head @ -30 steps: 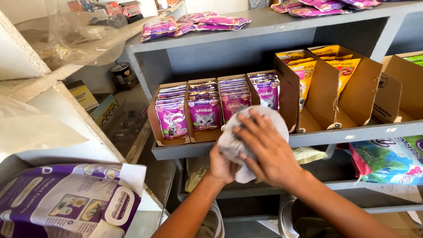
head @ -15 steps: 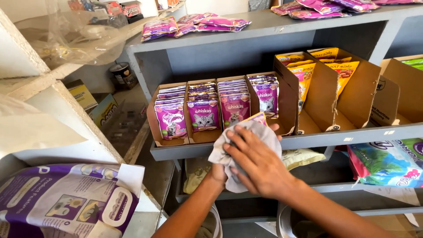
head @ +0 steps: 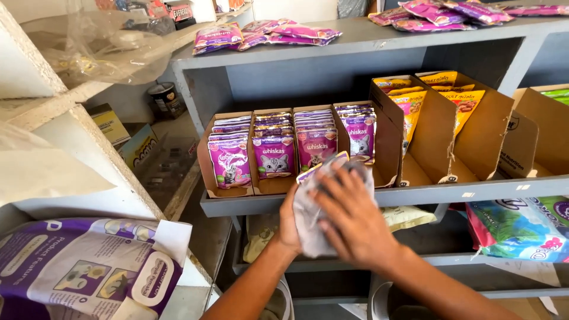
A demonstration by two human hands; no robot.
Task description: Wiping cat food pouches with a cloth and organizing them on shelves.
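In front of the middle shelf my left hand [head: 289, 222] grips a purple pet-food pouch [head: 322, 168] from below; only the pouch's top corner shows. A grey-white cloth [head: 308, 234] is wrapped over the pouch. My right hand [head: 351, 218] lies flat on top with its fingers spread, pressing the cloth against the pouch. Just behind my hands stands a brown cardboard display box [head: 204, 172] with rows of purple pouches [head: 274, 157].
A second open cardboard box [head: 435, 154] with yellow pouches sits to the right on the grey shelf [head: 474, 192]. Loose purple pouches [head: 267, 32] lie on the top shelf. A large purple-and-white bag [head: 89, 266] is at lower left and a green-blue bag [head: 521, 228] at lower right.
Both hands with the cloth and pouch have dropped a little and shifted left. My right hand has slid across the cloth, and the pouch's corner now shows above it.
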